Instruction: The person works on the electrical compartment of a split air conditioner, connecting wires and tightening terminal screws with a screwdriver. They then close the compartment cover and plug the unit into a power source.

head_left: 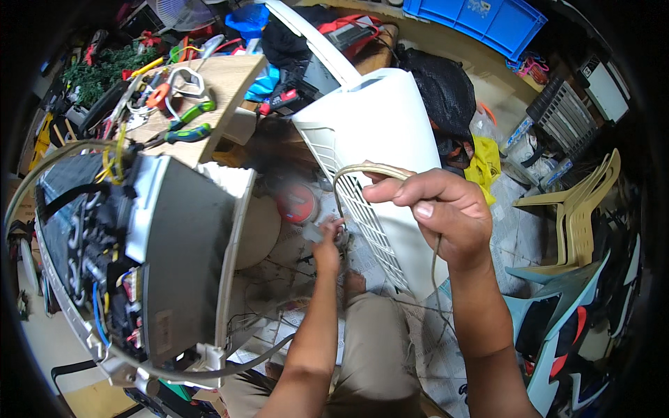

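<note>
A thin beige cord (369, 168) is pinched between the thumb and fingers of my right hand (449, 212), raised close in front of me. From there the cord bends left and drops to my left hand (327, 245), whose fingers are closed around it lower down. Another stretch of cord hangs below my right wrist toward the floor. Behind my right hand leans a white plastic housing with a slatted grille (390, 132). On the left stands an opened appliance (178, 258) with a grey metal side and exposed wires.
Green-handled pliers (188, 132) lie on a wooden table (233, 76) at the upper left. A red round object (296, 203) is on the tiled floor. Plastic chairs (575, 216) stand at right, a blue crate (477, 24) at the back, with a black bag (439, 87) nearby.
</note>
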A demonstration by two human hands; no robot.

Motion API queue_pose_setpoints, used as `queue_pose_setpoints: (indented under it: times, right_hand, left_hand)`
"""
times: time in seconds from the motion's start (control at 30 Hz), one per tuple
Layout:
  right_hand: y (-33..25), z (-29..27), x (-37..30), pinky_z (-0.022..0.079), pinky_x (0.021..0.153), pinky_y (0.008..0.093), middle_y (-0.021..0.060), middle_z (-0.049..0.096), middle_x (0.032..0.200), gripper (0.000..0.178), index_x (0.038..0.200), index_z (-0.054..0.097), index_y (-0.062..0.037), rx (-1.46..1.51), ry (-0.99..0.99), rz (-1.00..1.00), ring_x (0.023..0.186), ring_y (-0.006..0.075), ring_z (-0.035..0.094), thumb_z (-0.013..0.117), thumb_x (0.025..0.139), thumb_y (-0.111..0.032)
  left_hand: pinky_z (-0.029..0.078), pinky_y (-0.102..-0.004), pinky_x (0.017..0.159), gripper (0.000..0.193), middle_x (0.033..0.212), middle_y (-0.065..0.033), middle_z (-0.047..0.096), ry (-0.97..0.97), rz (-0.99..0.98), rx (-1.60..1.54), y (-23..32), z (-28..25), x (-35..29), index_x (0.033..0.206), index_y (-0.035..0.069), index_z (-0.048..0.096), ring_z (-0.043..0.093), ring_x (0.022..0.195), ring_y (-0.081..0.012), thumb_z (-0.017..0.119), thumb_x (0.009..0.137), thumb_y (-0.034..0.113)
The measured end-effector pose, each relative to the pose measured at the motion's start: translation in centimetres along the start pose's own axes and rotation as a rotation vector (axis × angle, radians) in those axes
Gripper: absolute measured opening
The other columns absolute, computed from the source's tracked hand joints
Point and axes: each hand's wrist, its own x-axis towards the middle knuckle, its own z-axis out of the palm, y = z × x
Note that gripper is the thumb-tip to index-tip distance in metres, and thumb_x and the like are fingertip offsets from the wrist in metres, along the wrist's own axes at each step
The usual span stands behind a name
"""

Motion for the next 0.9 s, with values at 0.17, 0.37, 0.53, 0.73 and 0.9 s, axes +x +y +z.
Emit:
queue_pose_setpoints:
  times: [0.17, 0.37, 0.53, 0.73, 0.9]
  right_hand:
    - [-4.5, 4.0, -1.1, 0.050, 0.112, 0.0625, 0.0351, 0.077, 0.100, 0.019, 0.096, 0.075, 0.0048, -0.092, 0.024, 0.100, 0.099, 0.0471, 0.078, 0.063, 0.089, -0.009]
    - [-13.2, 0.2, -9.6, 0.047, 0.111, 0.0714, 0.0263, 0.076, 0.075, 0.015, 0.082, 0.072, -0.0030, -0.297, 0.033, -0.050, 0.084, 0.0492, 0.078, 0.063, 0.084, -0.015]
    - [-25.5, -8.9, -24.6, 0.054, 0.110, 0.0579, 0.0118, 0.069, 0.091, 0.019, 0.111, 0.066, -0.0056, -0.152, 0.382, -0.173, 0.102, 0.0308, 0.070, 0.059, 0.096, -0.015]
    - [-37.4, -11.8, -37.6, 0.046, 0.124, 0.0537, 0.0326, 0.072, 0.120, 0.016, 0.115, 0.060, 0.0039, -0.102, 0.451, -0.220, 0.134, 0.0407, 0.064, 0.054, 0.102, -0.005]
    - [-32.7, -7.0, -36.8, 0.056, 0.104, 0.0453, 0.0226, 0.074, 0.115, 0.029, 0.118, 0.074, -0.0001, -1.792, 0.547, 0.584, 0.115, 0.0384, 0.070, 0.066, 0.095, -0.016]
  left_hand:
    - [0.053, -0.0335, 0.086, 0.049, 0.141, -0.0095, 0.071, -0.218, 0.079, 0.087, 3.4, 0.5, -5.9, 0.156, 0.013, 0.053, 0.071, 0.101, -0.0188, 0.055, 0.110, 0.029]
    - [0.053, -0.0427, 0.083, 0.044, 0.126, -0.0112, 0.073, -0.226, -0.276, -1.171, 10.0, -1.1, -10.0, 0.140, 0.006, 0.062, 0.070, 0.094, -0.0247, 0.056, 0.105, 0.031]
    - [0.048, -0.0398, 0.072, 0.028, 0.103, -0.0005, 0.071, -0.069, -0.419, -1.178, 8.7, -3.9, -12.3, 0.121, 0.014, 0.066, 0.060, 0.080, -0.0172, 0.054, 0.109, 0.036]
    - [0.042, -0.0342, 0.060, 0.019, 0.088, 0.0036, 0.062, -0.119, -0.550, -0.772, 6.2, -3.5, -15.0, 0.111, 0.015, 0.066, 0.048, 0.060, -0.0121, 0.059, 0.110, 0.033]
    - [0.039, -0.0295, 0.061, 0.030, 0.074, 0.0050, 0.057, -0.387, -0.132, -0.013, 11.6, -0.8, -20.8, 0.113, 0.010, 0.077, 0.047, 0.064, -0.0081, 0.059, 0.112, 0.035]
